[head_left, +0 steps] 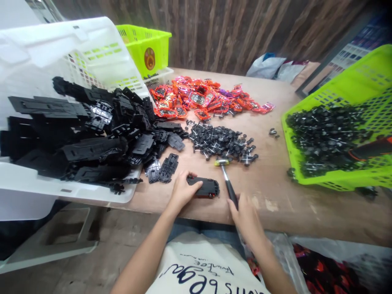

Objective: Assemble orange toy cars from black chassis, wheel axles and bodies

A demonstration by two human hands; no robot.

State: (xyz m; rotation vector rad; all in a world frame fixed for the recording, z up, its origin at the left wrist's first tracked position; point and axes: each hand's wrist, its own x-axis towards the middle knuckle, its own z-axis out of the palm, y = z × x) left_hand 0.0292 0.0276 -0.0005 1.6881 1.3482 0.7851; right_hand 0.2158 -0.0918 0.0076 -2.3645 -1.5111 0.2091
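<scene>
My left hand (185, 190) grips the left end of a toy car (206, 188), which lies upside down near the table's front edge. Its black chassis faces up, and a bit of red body shows along the near side. In my right hand (246, 216) is the black handle of a small hammer (228, 181). The hammer's yellowish head points away from me and rests at the near edge of a pile of black wheel axles (222, 139). Loose black chassis plates (168, 167) lie to the left of the car.
A tipped white basket (125, 196) spills black chassis plates at the left. Red car bodies (205, 98) are heaped at the back, beside a green basket (162, 45). Another green basket (324, 183) of wheel axles stands at the right, with an orange-and-black tool handle (370, 149) over it.
</scene>
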